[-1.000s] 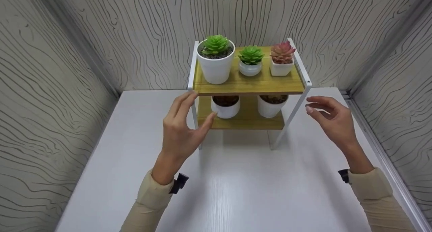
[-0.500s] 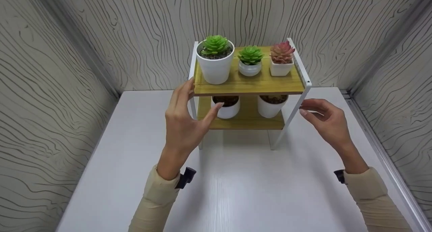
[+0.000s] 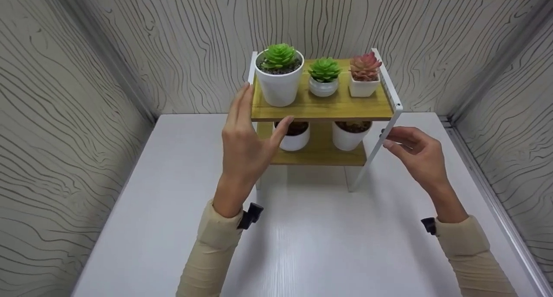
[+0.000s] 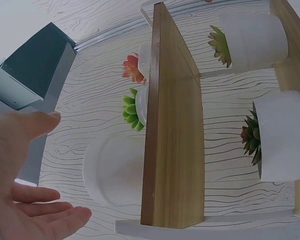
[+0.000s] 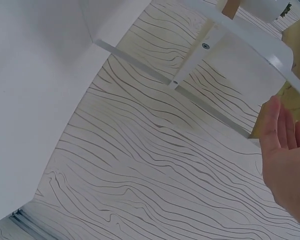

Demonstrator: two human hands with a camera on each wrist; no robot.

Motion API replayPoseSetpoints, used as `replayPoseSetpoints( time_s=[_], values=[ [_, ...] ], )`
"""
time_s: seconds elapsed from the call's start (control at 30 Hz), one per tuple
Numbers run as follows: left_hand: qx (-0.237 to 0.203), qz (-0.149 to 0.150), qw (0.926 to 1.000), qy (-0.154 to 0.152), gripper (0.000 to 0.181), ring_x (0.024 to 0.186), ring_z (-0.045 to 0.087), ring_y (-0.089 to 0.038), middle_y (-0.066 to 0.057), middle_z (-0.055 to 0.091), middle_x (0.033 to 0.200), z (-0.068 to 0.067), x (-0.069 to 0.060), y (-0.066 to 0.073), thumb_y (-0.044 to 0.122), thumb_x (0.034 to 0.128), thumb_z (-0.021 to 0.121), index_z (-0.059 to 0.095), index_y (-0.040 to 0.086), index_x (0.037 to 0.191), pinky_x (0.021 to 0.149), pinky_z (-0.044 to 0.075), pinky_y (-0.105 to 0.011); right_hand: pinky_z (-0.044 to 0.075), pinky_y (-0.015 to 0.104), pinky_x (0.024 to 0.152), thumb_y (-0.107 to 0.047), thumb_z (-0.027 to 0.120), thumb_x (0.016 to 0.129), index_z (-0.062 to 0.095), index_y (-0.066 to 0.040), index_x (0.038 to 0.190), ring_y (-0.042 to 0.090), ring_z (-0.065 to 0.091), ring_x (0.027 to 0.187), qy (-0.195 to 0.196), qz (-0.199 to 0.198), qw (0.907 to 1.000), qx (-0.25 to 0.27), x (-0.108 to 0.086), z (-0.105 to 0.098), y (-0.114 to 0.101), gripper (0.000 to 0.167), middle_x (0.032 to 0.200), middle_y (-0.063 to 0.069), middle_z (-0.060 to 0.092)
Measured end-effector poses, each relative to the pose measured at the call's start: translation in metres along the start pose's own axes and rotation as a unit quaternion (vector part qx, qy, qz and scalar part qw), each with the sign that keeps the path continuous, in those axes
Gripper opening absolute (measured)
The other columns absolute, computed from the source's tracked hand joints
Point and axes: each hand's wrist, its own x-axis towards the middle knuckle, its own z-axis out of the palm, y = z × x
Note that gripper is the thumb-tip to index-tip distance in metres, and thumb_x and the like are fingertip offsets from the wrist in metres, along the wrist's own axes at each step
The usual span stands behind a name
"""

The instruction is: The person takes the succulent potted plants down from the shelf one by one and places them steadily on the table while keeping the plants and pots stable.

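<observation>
A two-tier rack has wooden shelves (image 3: 319, 111) in a white frame (image 3: 378, 143). On the upper shelf stand a large white pot (image 3: 280, 87) with a green succulent, a small round pot (image 3: 323, 87) with a green one, and a square pot (image 3: 363, 88) with a red one. My left hand (image 3: 248, 150), fingers extended and thumb spread, is at the shelf's left front corner, holding nothing; in the left wrist view the hand (image 4: 25, 185) is open, away from the large pot (image 4: 115, 170). My right hand (image 3: 421, 161) is beside the right frame leg, fingers slightly bent; whether it touches is unclear.
Two white pots (image 3: 295, 137) (image 3: 349, 138) with plants stand on the lower shelf. The rack stands on a white table (image 3: 302, 245), near the back wall (image 3: 194, 51). Wood-patterned walls also rise at left (image 3: 56, 159) and right (image 3: 514, 115).
My left hand has moved up and right, its fingers rising along the upper shelf's left side. My right hand has come left to the frame leg. The rack appears slightly further right in view.
</observation>
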Motion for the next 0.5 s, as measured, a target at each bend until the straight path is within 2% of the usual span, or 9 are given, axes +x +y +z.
replayPoseSetpoints(
  time_s=[0.1,0.23,0.4,0.5],
  values=[
    [-0.006,-0.004,1.0,0.005,0.088,0.144,0.055,-0.035,-0.026,0.055,0.152,0.005,0.004,0.0,0.038,0.0885,0.086,0.046,-0.01,0.15,0.12,0.047,-0.041,0.054,0.011,0.098,-0.005,0.074,0.097,0.068,0.002,0.131,0.002,0.072,0.113,0.002,-0.003,0.9999,0.016,0.001,0.001,-0.001,0.035,0.119,-0.013,0.075],
    [-0.018,-0.012,0.9998,0.004,0.095,0.143,0.056,-0.033,-0.025,0.054,0.15,0.012,0.011,0.0,0.038,0.0887,0.086,0.038,-0.01,0.155,0.119,0.049,-0.038,0.056,0.013,0.097,-0.001,0.073,0.097,0.066,0.005,0.131,0.004,0.074,0.111,-0.002,-0.018,0.9976,0.066,0.003,0.001,-0.001,0.036,0.119,-0.008,0.078],
    [-0.02,-0.027,0.9994,0.01,0.098,0.144,0.054,-0.033,-0.025,0.051,0.151,0.02,0.02,0.001,0.042,0.0879,0.086,0.037,-0.01,0.155,0.119,0.048,-0.037,0.06,0.018,0.094,0.004,0.071,0.096,0.065,0.009,0.129,0.009,0.078,0.104,-0.009,-0.033,0.9888,0.146,0.004,0.0,-0.001,0.034,0.117,0.0,0.08],
    [-0.013,-0.039,0.9991,0.01,0.099,0.144,0.053,-0.033,-0.024,0.049,0.152,0.024,0.025,0.001,0.044,0.0874,0.086,0.037,-0.009,0.155,0.121,0.046,-0.039,0.061,0.02,0.093,0.006,0.071,0.095,0.064,0.011,0.129,0.011,0.078,0.104,-0.015,-0.036,0.9851,0.167,0.004,0.0,-0.001,0.034,0.117,0.003,0.08]
  ],
)
